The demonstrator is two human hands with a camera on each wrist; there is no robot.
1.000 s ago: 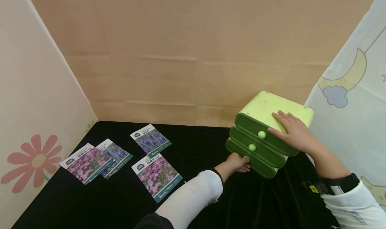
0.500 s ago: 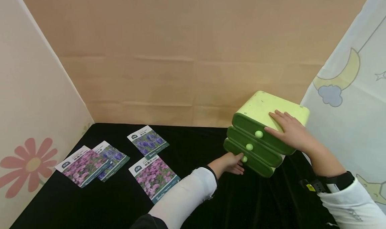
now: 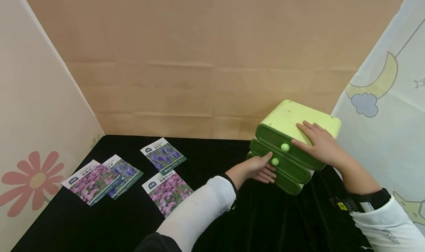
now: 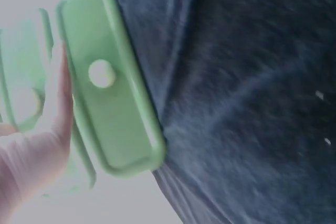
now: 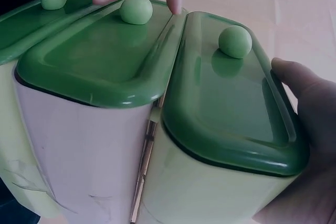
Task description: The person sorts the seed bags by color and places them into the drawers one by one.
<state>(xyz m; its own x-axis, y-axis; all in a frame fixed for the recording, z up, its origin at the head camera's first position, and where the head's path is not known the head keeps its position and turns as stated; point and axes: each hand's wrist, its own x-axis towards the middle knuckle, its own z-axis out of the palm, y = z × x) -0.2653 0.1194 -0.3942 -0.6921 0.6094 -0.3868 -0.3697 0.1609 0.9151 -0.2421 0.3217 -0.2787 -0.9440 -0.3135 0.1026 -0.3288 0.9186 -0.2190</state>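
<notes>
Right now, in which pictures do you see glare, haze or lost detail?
Head view: the black cloth shows little detail; left wrist: hazy, soft, the left hand washed pale; right wrist: shine on the green drawer fronts, reflection or shadow under one knob.

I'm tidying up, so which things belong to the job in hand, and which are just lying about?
In use, apparently:
green rounded three-tier box, right hand on top
round green middle knob, beside left hand

Lying about:
flat pink-flowered cards
flat purple-flowered cards
</notes>
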